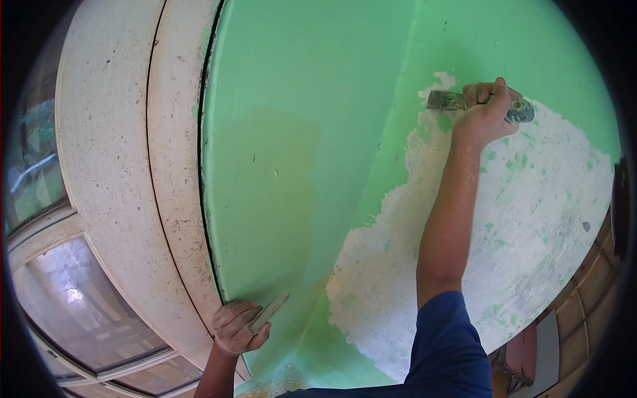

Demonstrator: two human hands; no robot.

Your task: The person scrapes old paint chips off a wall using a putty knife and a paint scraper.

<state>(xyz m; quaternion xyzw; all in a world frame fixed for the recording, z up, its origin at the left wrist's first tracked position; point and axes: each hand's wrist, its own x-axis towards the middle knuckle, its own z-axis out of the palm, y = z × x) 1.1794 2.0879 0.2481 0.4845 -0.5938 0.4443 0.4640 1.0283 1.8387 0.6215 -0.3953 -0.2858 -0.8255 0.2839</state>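
In the upper right, my right hand [490, 112] grips the handle of a paint scraper [445, 100]. Its blade points left and lies at the boundary between green paint [448, 45] and a bared whitish patch of wall [517, 209]. At lower left, beside the corner where the green wall meets the door or window frame, my left hand [239, 326] is closed around a narrow, dusty flat object [270, 312], whose exact kind I cannot tell. Flecks of green paint are scattered over the bared patch. Pale dust covers both hands.
A white wooden frame [114, 109] with glass panes [84, 298] runs down the left side. A wall corner divides the green surface. Tiled floor [572, 318] shows at lower right, with a reddish object [521, 350] and a grey panel [546, 348] near the wall's base.
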